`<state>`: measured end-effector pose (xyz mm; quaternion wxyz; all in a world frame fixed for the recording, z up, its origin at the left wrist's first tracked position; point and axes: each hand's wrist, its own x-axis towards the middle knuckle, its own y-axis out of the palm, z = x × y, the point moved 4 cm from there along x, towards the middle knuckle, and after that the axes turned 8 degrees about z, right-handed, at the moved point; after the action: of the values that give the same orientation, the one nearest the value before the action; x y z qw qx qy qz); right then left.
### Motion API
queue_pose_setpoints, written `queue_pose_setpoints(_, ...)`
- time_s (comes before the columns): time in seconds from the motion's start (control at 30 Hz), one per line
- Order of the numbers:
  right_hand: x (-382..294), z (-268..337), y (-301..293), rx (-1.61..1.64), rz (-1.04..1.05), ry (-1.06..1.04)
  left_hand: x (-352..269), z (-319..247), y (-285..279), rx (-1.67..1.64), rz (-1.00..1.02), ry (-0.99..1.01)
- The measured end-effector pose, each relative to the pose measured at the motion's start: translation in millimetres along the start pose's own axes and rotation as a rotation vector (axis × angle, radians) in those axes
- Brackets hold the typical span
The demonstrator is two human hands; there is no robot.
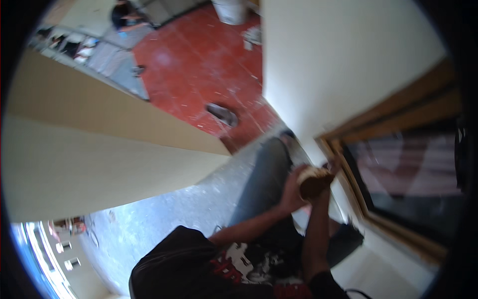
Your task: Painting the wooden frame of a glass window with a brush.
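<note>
My left hand is closed around the left side of a rounded brown object with a pale cream, rough-looking edge; blur leaves its kind unclear. Beyond this object, my right hand reaches to the wooden window frame, with fingers pointing up near the frame's corner. The object partly covers the right hand and wrist, so whether the hand grips anything is hidden. Dark glass fills the frame and shows reflections.
A white wall adjoins the window. A beige and cream wall edge juts in from the left. On the red tiled floor lies a dark shoe or sandal; a white bucket stands farther back. Another person is at upper left.
</note>
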<state>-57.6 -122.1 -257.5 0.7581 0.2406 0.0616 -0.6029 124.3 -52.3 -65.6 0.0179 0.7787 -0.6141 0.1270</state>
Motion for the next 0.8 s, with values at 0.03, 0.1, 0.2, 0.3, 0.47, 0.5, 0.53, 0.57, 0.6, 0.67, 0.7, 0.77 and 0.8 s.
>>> queue_pose_setpoints(0.03, 10.3, 49.0, 61.1, 0.228, -0.021, -0.471, 5.6, 3.7, -18.4, 0.032, -0.050, -0.008)
queue_pose_setpoints(0.1, 34.7, 49.5, 58.9, -0.080, -0.182, -0.490, 14.4, -2.8, -24.3, -0.040, -0.065, 0.008)
queue_pose_setpoints(0.2, 63.0, 24.8, 59.2, 0.710, -0.543, -0.060, 11.3, -1.3, -18.3, -0.152, -0.065, -0.028)
queue_pose_setpoints(0.3, 65.8, 15.8, 6.5, 0.718, -0.504, -0.009, 16.2, -13.1, 3.8, -0.182, -0.001, -0.025)
queue_pose_setpoints(0.47, 52.7, 81.4, 51.2, 0.798, -0.706, -0.090, 11.1, -11.1, -5.3, -0.140, -0.012, -0.036)
queue_pose_setpoints(0.5, 50.6, 89.9, 50.7, 0.787, -0.693, -0.144, 11.4, -11.7, -4.9, -0.159, -0.021, -0.024)
queue_pose_setpoints(0.53, 40.6, 98.9, 58.7, 0.768, -0.678, -0.139, 11.2, -12.1, -5.7, -0.175, -0.031, -0.012)
queue_pose_setpoints(0.57, 34.7, 90.1, 61.4, 0.767, -0.671, -0.131, 9.4, -10.7, -7.2, -0.170, -0.039, -0.015)
queue_pose_setpoints(0.6, 30.9, 80.5, 54.4, 0.733, -0.644, -0.136, 9.3, -8.9, -3.2, -0.180, -0.035, -0.024)
queue_pose_setpoints(0.67, 35.4, 65.8, 45.9, 0.703, -0.617, -0.140, 11.1, -9.6, 0.0, -0.186, -0.029, -0.032)
queue_pose_setpoints(0.7, 38.4, 60.7, 46.2, 0.724, -0.616, -0.110, 11.8, -12.6, -0.3, -0.184, -0.022, -0.037)
queue_pose_setpoints(0.77, 49.2, 58.0, 40.3, 0.745, -0.623, -0.084, 12.3, -13.9, 0.8, -0.185, -0.008, -0.042)
queue_pose_setpoints(0.8, 55.8, 61.4, 40.4, 0.770, -0.672, -0.070, 11.8, -14.2, -1.6, -0.183, -0.006, -0.034)
